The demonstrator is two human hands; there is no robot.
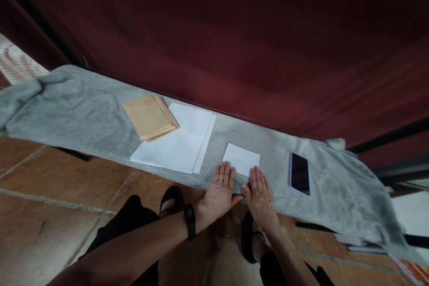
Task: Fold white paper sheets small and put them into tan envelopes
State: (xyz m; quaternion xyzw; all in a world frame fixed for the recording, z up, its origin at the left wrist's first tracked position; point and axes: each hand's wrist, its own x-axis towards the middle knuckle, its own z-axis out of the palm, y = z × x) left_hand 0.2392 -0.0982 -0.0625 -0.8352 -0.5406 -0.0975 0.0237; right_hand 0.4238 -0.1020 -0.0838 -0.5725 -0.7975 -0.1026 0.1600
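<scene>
Hands open flat, palms down, gripping nothing: left hand (221, 190) and right hand (259, 194) press near edge of small folded white paper sheet (241, 158). Sheet lies mid grey felt cloth (83, 107); black smartphone (299, 173) toward cloth's right end. Probably light, floppy, crease-prone; pinch far free corner.

A long, narrow cloth-draped bench (83, 103) carries everything, its grey cover rumpled at both ends. The left hand (220, 190) and right hand (260, 196) lie flat and spread, side by side, on its near edge. Just beyond them, touched by the fingertips of both, lies a folded white paper (241, 158), and a dark-screened phone (299, 173) lies face up near the right hand's outer side. Out past the left hand a stack of white sheets (181, 145) lies on the cloth, with a small pile of brown envelopes (149, 117) overlapping its far corner.
</scene>
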